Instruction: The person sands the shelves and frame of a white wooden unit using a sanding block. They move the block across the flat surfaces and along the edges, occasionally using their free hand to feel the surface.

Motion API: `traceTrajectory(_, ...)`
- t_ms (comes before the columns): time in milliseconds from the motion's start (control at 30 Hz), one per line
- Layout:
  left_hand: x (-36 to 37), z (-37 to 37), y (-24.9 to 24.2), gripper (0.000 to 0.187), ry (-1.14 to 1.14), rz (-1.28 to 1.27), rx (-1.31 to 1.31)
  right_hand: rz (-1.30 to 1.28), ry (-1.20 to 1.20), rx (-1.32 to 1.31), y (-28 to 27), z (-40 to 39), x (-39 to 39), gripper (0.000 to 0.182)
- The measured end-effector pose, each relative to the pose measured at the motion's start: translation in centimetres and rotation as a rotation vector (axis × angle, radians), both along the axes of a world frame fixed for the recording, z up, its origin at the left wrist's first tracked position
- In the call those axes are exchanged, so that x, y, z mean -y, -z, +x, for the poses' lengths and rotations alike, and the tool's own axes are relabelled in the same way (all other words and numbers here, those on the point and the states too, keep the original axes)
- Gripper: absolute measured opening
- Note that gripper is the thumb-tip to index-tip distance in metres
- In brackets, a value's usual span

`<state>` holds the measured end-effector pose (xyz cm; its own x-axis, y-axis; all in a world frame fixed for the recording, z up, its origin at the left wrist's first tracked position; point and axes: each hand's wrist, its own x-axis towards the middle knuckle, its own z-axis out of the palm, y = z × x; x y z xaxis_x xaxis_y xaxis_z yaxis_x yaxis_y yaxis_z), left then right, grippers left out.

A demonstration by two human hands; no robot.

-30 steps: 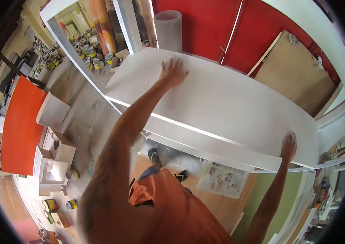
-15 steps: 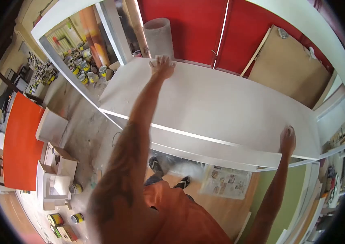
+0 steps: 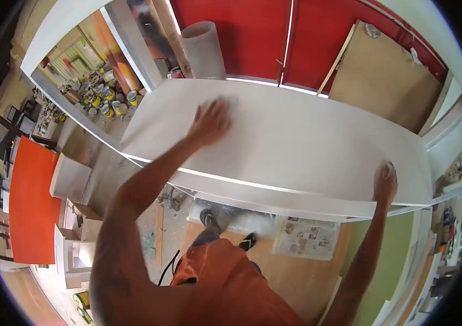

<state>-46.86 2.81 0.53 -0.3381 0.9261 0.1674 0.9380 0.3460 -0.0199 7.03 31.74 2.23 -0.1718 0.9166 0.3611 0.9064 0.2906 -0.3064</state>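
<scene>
A long white panel (image 3: 296, 146), part of a white frame, spans the view in front of me. My left hand (image 3: 212, 122) lies flat on its left half, fingers stretched out and partly smeared by motion. Anything under that palm is hidden. Near the panel's right end, my right hand (image 3: 386, 183) is closed, its fingers bent together against the surface. Whitish patches show at its fingertips, and whatever it may hold is too small to make out.
Red panels (image 3: 252, 38) stand behind, with a brown board (image 3: 386, 81) leaning there and a grey cylinder (image 3: 205, 51). Several paint cans (image 3: 106, 98) crowd the left floor. An orange panel (image 3: 32, 201) and white box-like pieces (image 3: 76, 250) stand at left.
My left hand has come back from the panel's far edge toward me, its elbow swinging out to the left. The right hand stays in nearly the same place. The view has shifted slightly.
</scene>
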Motion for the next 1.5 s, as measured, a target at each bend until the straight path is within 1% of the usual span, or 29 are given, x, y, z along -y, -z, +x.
traceTrajectory(100, -10.7, -6.0, -1.4, 0.071, -0.28, -0.057, 0.124, -0.013, -0.013, -0.055, -0.3, -0.1, 0.2, 0.042)
traceTrajectory(167, -12.8, -5.9, -1.0, 0.071, -0.366, -0.075, 0.13, 0.016, -0.026, -0.012, 0.7, 0.7, -0.8, 0.042)
traceTrajectory(233, -12.5, -4.6, -0.2, 0.07, -0.363, 0.069, 0.149, 0.033, -0.032, 0.02, 0.8, 0.9, -1.7, 0.043)
traceTrajectory(267, -10.4, -2.6, 0.1, 0.069, -0.253, 0.134, 0.163, 0.045, -0.058, 0.025, 0.8, 1.1, -1.4, 0.043)
traceTrajectory(300, -7.5, -0.1, 0.2, 0.068, -0.147, 0.029, 0.118, 0.054, -0.083, 0.024, 1.0, 1.2, -1.1, 0.043)
traceTrajectory(333, -3.7, 3.0, 1.8, 0.065, -0.012, 0.161, 0.018, 0.046, -0.087, 0.017, 0.7, 0.9, -0.5, 0.043)
traceTrajectory(367, 0.8, 6.9, 0.3, 0.061, 0.133, 0.136, 0.034, 0.039, -0.068, 0.013, 0.0, 0.3, 0.1, 0.039)
traceTrajectory(433, 7.0, 13.0, -3.4, 0.062, 0.232, 0.056, 0.175, 0.029, -0.053, 0.007, -0.2, -0.2, 0.2, 0.034)
traceTrajectory(500, 8.2, 12.4, -3.7, 0.063, 0.235, -0.038, 0.223, 0.072, -0.056, 0.016, 0.1, -0.2, 0.0, 0.033)
traceTrajectory(567, 5.8, 8.1, -1.4, 0.063, 0.28, -0.081, 0.124, 0.11, -0.045, 0.031, 0.6, 0.2, -0.2, 0.033)
traceTrajectory(600, 3.1, 5.1, 0.1, 0.065, 0.225, -0.049, 0.017, 0.146, -0.037, 0.037, 0.8, 0.1, -0.5, 0.033)
traceTrajectory(633, -0.4, 3.0, 0.0, 0.066, 0.107, 0.025, 0.083, 0.156, -0.033, 0.039, 0.9, 0.1, -0.7, 0.033)
traceTrajectory(667, -4.5, 1.0, -1.9, 0.066, -0.049, -0.067, 0.141, 0.141, -0.048, 0.035, 0.9, 0.3, -0.7, 0.033)
traceTrajectory(700, -8.3, -2.0, -0.6, 0.069, -0.13, -0.026, 0.122, 0.131, -0.061, 0.022, 0.8, 0.2, -0.9, 0.032)
traceTrajectory(733, -11.3, -3.1, -1.6, 0.071, -0.241, 0.015, 0.176, 0.147, -0.055, 0.011, 0.7, 0.0, -1.3, 0.032)
traceTrajectory(767, -13.1, -3.0, -1.4, 0.071, -0.239, 0.015, 0.179, 0.088, -0.061, 0.005, 0.9, 0.5, -1.3, 0.037)
traceTrajectory(833, -15.8, -3.3, -2.2, 0.072, -0.458, -0.017, 0.192, 0.049, -0.072, -0.014, 0.6, 0.3, -1.8, 0.042)
traceTrajectory(867, -15.3, -3.1, -2.1, 0.072, -0.459, -0.014, 0.191, 0.065, -0.065, 0.012, 0.5, 0.4, -1.9, 0.041)
traceTrajectory(933, -11.6, -1.1, 0.6, 0.067, -0.148, 0.149, 0.134, 0.046, -0.053, 0.05, 1.4, 1.4, -1.0, 0.039)
traceTrajectory(1000, -2.8, 5.1, 0.1, 0.067, 0.066, 0.153, 0.055, 0.119, -0.106, -0.041, 1.4, 1.5, -1.0, 0.032)
traceTrajectory(1033, 1.5, 7.8, -0.1, 0.065, 0.117, 0.151, 0.058, 0.119, -0.109, -0.041, 1.0, 1.2, -1.0, 0.032)
traceTrajectory(1100, 8.7, 12.9, -3.5, 0.067, 0.125, 0.037, 0.137, 0.112, -0.024, 0.015, 0.4, 0.2, -0.3, 0.032)
traceTrajectory(1133, 10.6, 13.6, -4.6, 0.067, 0.098, -0.032, 0.202, 0.109, -0.023, 0.007, 0.4, 0.2, -0.5, 0.032)
traceTrajectory(1233, 9.5, 8.4, -2.4, 0.063, 0.076, -0.017, 0.116, 0.122, -0.065, -0.013, 0.6, 0.4, -0.3, 0.031)
traceTrajectory(1267, 7.2, 5.8, -2.6, 0.062, -0.02, -0.085, 0.098, 0.08, -0.051, 0.011, 0.4, 0.4, -0.2, 0.032)
traceTrajectory(1333, 0.6, -1.6, -0.8, 0.064, -0.205, -0.035, 0.116, 0.056, -0.04, 0.035, -0.4, 0.1, -0.7, 0.033)
traceTrajectory(1367, -3.0, -4.7, -1.1, 0.067, -0.225, -0.08, 0.105, 0.033, -0.03, 0.005, -0.5, 0.2, -0.5, 0.034)
traceTrajectory(1433, -12.1, -17.1, 9.1, 0.069, -0.159, 0.133, -0.053, 0.012, -0.021, -0.027, 0.0, 0.1, 0.1, 0.035)
traceTrajectory(1500, -10.5, -8.2, -1.9, 0.071, -0.399, -0.007, 0.169, -0.022, -0.018, -0.048, 0.7, 0.6, -1.3, 0.038)
